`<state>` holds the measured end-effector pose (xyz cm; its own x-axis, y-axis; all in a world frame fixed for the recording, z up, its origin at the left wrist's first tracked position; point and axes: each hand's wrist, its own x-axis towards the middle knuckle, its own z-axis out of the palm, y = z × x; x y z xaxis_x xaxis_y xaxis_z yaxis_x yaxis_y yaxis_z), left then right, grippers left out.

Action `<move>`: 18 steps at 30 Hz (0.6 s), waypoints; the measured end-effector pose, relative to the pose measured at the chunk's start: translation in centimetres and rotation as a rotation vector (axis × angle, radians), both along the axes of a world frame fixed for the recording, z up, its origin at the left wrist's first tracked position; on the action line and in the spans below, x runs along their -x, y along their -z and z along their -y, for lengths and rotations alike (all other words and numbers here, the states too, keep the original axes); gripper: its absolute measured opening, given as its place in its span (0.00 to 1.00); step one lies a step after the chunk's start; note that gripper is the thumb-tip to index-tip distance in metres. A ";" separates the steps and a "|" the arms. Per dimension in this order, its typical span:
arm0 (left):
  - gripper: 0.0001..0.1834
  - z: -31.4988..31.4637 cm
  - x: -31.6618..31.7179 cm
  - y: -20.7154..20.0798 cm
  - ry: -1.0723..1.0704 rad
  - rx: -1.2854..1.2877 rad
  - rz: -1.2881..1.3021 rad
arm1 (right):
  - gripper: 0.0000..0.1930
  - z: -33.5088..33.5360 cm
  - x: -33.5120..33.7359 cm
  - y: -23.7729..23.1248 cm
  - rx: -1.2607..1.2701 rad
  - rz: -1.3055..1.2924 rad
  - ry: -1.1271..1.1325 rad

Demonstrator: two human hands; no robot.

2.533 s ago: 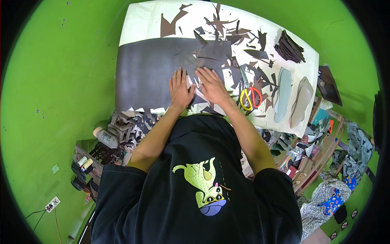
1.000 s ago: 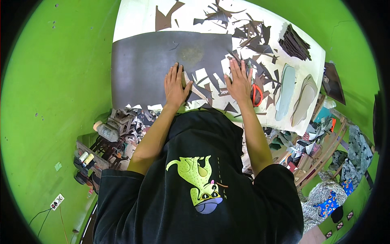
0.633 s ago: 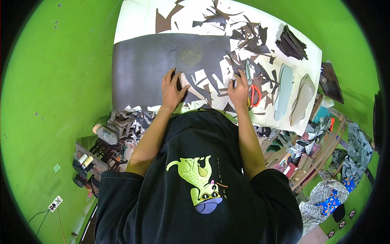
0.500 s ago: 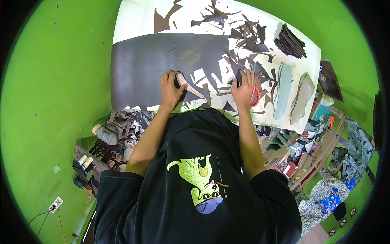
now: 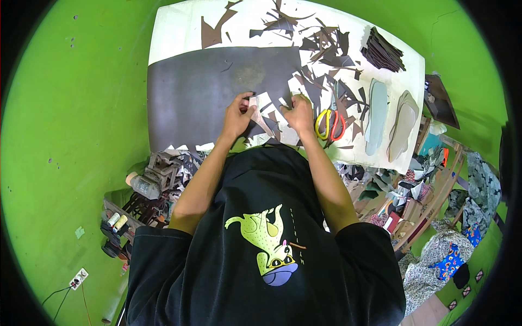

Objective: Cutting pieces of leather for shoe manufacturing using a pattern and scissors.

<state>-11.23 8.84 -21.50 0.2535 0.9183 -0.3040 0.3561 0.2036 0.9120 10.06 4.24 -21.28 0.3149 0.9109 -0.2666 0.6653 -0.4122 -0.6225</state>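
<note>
My left hand (image 5: 237, 116) is closed on a pale, narrow, curved template (image 5: 261, 115), gripping its upper end. The template lies at the ragged right edge of a large dark brown sheet (image 5: 190, 98). To its right is my right hand (image 5: 299, 116), fingers curled in, over the cut edge among scraps; whatever they may pinch is hidden. Close beside that hand, scissors (image 5: 336, 119) with one yellow and one red handle rest on the white table (image 5: 185, 27), their blades pointing away from me.
Dark offcuts (image 5: 331, 46) litter the table's middle and far side. A stack of dark cut strips (image 5: 383, 50) sits at the far right. Nearer are grey-green sole-shaped pieces (image 5: 376, 117) and beige ones (image 5: 403, 125). Racks with cloth scraps (image 5: 413, 190) stand below the right edge.
My right hand has moved left, off the scissors, and its fingers have curled. My left hand and the template have shifted slightly right, toward it.
</note>
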 end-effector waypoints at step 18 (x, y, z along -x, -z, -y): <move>0.17 -1.3 -5.4 1.9 0.061 0.078 -0.278 | 0.08 1.3 0.0 2.6 -0.017 -0.241 0.062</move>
